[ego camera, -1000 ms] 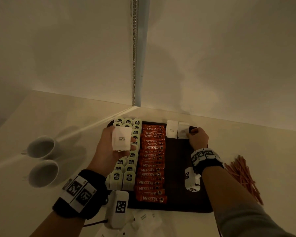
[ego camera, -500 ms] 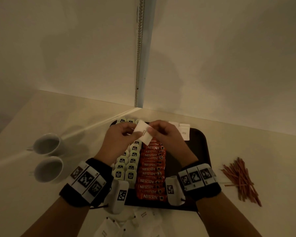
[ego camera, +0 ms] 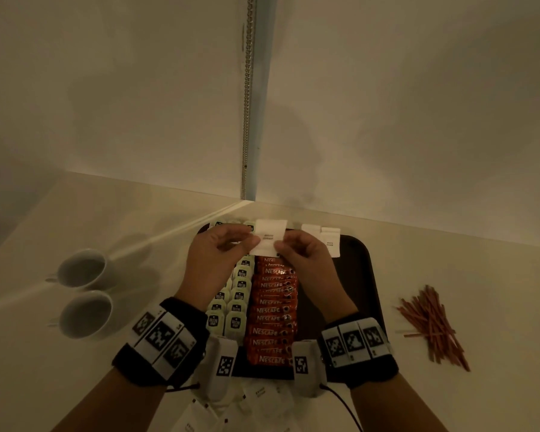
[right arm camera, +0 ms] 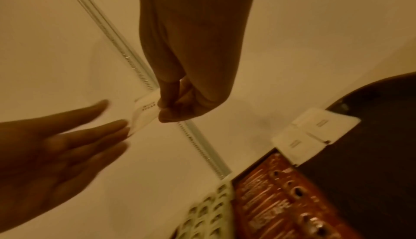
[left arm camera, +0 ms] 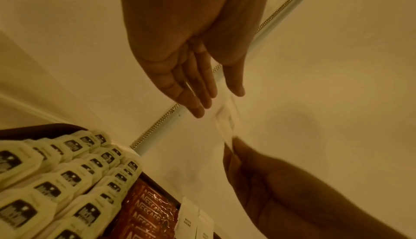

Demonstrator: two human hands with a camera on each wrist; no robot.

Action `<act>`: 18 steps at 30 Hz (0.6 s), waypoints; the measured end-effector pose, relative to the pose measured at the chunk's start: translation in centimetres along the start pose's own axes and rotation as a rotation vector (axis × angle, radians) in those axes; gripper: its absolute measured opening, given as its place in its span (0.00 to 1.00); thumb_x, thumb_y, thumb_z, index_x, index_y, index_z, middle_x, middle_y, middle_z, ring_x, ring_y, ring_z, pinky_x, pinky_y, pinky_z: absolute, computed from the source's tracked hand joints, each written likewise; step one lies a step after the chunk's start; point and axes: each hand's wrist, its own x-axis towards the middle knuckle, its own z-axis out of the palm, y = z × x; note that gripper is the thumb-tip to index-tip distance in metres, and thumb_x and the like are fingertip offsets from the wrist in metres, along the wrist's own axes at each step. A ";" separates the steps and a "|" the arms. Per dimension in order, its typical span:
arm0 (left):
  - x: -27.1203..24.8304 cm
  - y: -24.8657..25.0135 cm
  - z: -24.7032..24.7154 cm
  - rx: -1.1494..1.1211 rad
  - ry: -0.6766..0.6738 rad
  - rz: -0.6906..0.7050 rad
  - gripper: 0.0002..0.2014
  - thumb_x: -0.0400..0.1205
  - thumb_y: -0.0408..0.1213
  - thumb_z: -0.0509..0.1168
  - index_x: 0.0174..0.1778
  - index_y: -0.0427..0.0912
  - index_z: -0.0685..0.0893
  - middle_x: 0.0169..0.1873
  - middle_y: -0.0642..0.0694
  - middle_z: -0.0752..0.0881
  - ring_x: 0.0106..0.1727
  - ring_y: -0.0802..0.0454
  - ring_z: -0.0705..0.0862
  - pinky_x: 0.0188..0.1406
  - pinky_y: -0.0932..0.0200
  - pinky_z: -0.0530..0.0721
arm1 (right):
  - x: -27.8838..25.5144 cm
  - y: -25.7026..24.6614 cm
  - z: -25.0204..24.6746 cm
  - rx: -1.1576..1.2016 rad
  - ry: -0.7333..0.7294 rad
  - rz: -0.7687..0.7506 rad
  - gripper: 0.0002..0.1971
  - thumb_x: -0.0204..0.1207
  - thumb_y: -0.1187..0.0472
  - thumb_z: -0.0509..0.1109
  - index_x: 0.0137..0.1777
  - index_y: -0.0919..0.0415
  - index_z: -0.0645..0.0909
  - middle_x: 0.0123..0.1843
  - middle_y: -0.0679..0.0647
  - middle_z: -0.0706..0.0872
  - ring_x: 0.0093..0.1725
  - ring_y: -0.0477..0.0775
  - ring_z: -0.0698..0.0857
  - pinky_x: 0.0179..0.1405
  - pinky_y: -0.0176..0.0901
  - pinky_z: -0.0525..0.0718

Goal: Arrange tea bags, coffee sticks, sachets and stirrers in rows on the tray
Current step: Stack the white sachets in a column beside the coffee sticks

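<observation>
2 hands hold 1 white sugar sachet point(ego camera: 269, 241) in the air, over the far end of the dark tray point(ego camera: 360, 275). It could slip and fall on the coffee sticks point(ego camera: 273, 310) or tea bags point(ego camera: 236, 294) and mess up the neat rows (the paper is thin and held only at its edges). The right hand point(ego camera: 304, 260) pinches its right edge, fingers curled tight. The left hand point(ego camera: 215, 260) has fairly straight fingers; its thumb and fingertips touch the left edge. 2 more sachets point(ego camera: 321, 240) already lie on the tray.
</observation>
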 end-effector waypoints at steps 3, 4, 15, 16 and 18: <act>-0.8 -0.7 -1.5 0.091 -0.041 -0.041 0.05 0.77 0.38 0.72 0.47 0.48 0.87 0.45 0.54 0.90 0.43 0.58 0.88 0.42 0.64 0.85 | 1.8 2.0 -3.2 -0.093 0.143 0.049 0.03 0.78 0.66 0.67 0.45 0.58 0.81 0.51 0.53 0.87 0.52 0.51 0.87 0.53 0.47 0.87; -1.2 -1.1 -2.3 0.115 -0.056 -0.062 0.04 0.78 0.38 0.70 0.48 0.48 0.87 0.44 0.54 0.90 0.43 0.58 0.88 0.42 0.63 0.84 | 2.6 3.0 -4.5 -0.146 0.216 0.069 0.03 0.78 0.66 0.67 0.47 0.59 0.81 0.54 0.54 0.87 0.54 0.52 0.86 0.55 0.48 0.86; -6.9 -7.2 -11.2 0.155 -0.090 -0.390 0.09 0.82 0.24 0.61 0.46 0.38 0.86 0.38 0.42 0.91 0.39 0.40 0.85 0.40 0.50 0.79 | 7.3 9.5 -8.8 -0.598 0.407 0.272 0.14 0.78 0.64 0.68 0.62 0.66 0.81 0.61 0.60 0.84 0.62 0.58 0.81 0.61 0.45 0.77; -7.2 -7.6 -11.6 0.156 -0.075 -0.405 0.09 0.82 0.23 0.61 0.46 0.38 0.86 0.37 0.42 0.91 0.39 0.40 0.85 0.40 0.51 0.79 | 7.5 9.7 -8.6 -0.595 0.404 0.275 0.14 0.78 0.64 0.68 0.63 0.65 0.81 0.62 0.60 0.84 0.63 0.58 0.81 0.63 0.46 0.77; -7.8 -8.2 -12.5 0.153 -0.053 -0.428 0.10 0.82 0.23 0.61 0.45 0.37 0.86 0.38 0.41 0.91 0.39 0.40 0.85 0.39 0.51 0.79 | 7.7 9.8 -8.3 -0.603 0.414 0.276 0.14 0.78 0.65 0.68 0.63 0.66 0.81 0.62 0.60 0.84 0.63 0.58 0.81 0.63 0.45 0.76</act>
